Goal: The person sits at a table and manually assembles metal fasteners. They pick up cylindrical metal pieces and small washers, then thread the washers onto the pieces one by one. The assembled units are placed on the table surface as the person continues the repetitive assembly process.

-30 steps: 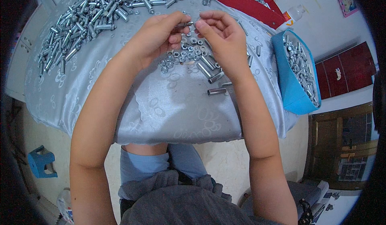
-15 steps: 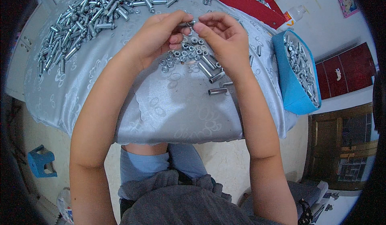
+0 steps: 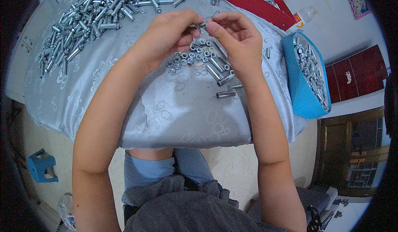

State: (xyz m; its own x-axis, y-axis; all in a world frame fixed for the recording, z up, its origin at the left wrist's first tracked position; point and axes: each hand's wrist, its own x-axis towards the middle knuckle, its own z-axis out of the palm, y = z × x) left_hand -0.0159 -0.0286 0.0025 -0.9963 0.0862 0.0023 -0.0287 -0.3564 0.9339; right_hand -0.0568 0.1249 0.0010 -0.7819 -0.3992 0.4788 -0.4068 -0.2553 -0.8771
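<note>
Over the far middle of the table, both hands meet at a small metal bolt [image 3: 201, 25]. My left hand [image 3: 172, 32] is closed, pinching it between thumb and fingers so that most of it is hidden. At its right end, the thumb and forefinger of my right hand [image 3: 238, 39] close on the tip; whether a nut sits there is too small to tell. Just below the hands lies a cluster of loose silver nuts [image 3: 191, 60]. Several metal sleeves [image 3: 214, 72] rest beside the nuts, under my right wrist.
A large heap of assembled metal anchor bolts [image 3: 99, 14] covers the far left of the silver tablecloth [image 3: 178, 124]. A red box [image 3: 265, 18] of metal parts stands far right, near a clear bottle [image 3: 306, 14]. A blue fabric bin [image 3: 297, 86] full of metal parts sits at the right edge.
Both hands have shifted slightly right, still together at the bolt. The right hand's fingers have moved a little. The loose nuts and sleeves lie as before.
</note>
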